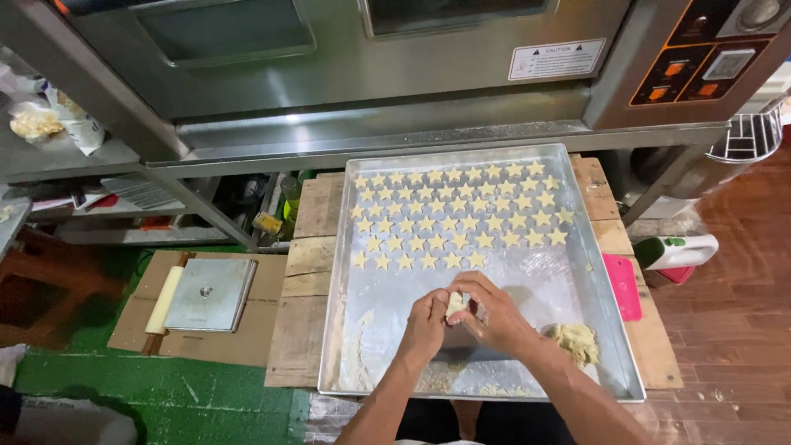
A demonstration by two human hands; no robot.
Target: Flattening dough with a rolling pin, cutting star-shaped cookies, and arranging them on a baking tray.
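Observation:
A large metal baking tray (pixel 577 272) lies on a wooden pallet table (pixel 309 272). Rows of small star-shaped dough pieces (pixel 457 214) fill its far half. Over the tray's near middle, my left hand (pixel 426 328) and my right hand (pixel 493 311) meet, fingers pinched together around a small pale piece of dough (pixel 455 304). A lump of yellow dough (pixel 574 340) rests on the tray just right of my right wrist. Crumbs (pixel 437 377) lie scattered on the near part of the tray.
A steel oven (pixel 371 66) with an orange control panel (pixel 709 58) stands right behind the tray. A pink scraper (pixel 622 284) lies on the table's right edge. On the floor at left sit cardboard (pixel 264 280), a square metal plate (pixel 206 294) and a rolling pin (pixel 163 300).

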